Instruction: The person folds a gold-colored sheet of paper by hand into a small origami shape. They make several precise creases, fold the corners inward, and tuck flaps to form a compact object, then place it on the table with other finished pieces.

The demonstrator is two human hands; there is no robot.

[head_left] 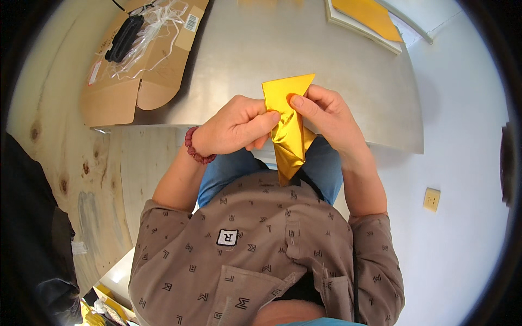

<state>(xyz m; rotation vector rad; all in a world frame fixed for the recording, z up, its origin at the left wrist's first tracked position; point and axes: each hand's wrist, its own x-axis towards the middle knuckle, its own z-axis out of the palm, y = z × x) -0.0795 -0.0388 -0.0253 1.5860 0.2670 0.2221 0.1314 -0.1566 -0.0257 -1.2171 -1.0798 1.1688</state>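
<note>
Between my two hands is a sheet of shiny gold foil paper, folded into a long pointed shape. Its broad flat end points away from me and its narrow tip hangs down toward my lap. My left hand, with a dark red bead bracelet above it, pinches the paper's left edge between thumb and curled fingers. On the right side, my right hand grips it, thumb lying on the front face and fingers behind. The paper is creased and crumpled in the middle. Fingers behind it are partly hidden.
A metal-topped table lies just beyond my hands. At its left rests a cardboard box with a black case and clear plastic strips on it. A stack of yellow sheets sits at the far right. A white wall stands at right.
</note>
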